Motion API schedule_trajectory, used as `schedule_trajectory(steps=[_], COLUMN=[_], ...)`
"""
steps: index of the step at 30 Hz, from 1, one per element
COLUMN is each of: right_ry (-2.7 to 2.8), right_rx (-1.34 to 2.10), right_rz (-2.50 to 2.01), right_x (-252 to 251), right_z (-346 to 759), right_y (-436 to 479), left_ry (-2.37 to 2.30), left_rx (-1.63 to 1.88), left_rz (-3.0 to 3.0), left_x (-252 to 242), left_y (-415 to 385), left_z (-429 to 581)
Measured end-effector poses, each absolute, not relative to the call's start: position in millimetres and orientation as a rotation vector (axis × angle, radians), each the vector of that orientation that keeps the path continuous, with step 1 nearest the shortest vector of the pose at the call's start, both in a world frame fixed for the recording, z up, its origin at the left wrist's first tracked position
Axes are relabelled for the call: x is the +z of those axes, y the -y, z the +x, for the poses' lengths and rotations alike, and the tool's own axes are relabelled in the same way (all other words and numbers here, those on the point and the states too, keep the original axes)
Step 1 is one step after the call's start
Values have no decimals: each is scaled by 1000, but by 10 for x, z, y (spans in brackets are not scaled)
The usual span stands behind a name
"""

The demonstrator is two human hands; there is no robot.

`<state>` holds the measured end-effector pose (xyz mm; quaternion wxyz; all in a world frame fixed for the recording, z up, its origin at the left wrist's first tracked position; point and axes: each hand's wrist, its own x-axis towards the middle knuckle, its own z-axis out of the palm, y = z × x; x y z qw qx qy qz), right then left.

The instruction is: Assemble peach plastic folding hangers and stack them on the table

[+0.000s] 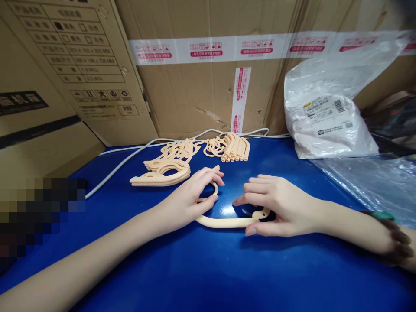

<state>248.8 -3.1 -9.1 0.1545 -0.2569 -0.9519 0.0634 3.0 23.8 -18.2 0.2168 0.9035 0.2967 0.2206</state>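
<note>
On the head view I see the left hand [190, 201] curled around the hooked end of 1 peach plastic hanger [224, 223], thumb and fingers pinching it. The right hand [276, 207] grips the other end, fingers bent over it. The hanger lies flat on the blue table [195, 277], between the 2 hands. Just behind sits a stack of hangers [162, 173]. Farther back are a bundle of folded hangers [234, 148], a white cable [120, 164], a plastic bag [328, 125] and cardboard boxes [195, 86].

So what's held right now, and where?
One peach hanger, flat on the table: left hand at its curved end, right hand at the other.
</note>
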Motion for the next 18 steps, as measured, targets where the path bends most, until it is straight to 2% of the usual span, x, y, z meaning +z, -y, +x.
schedule_trajectory(steps=[18], right_ry=[2733], right_rx=[70], right_rz=[-775], right_x=[-112], right_z=[2436], right_y=[49], left_ry=[-850], left_rx=[612], left_rz=[2594], left_x=[-153], left_y=[-173], left_z=[49])
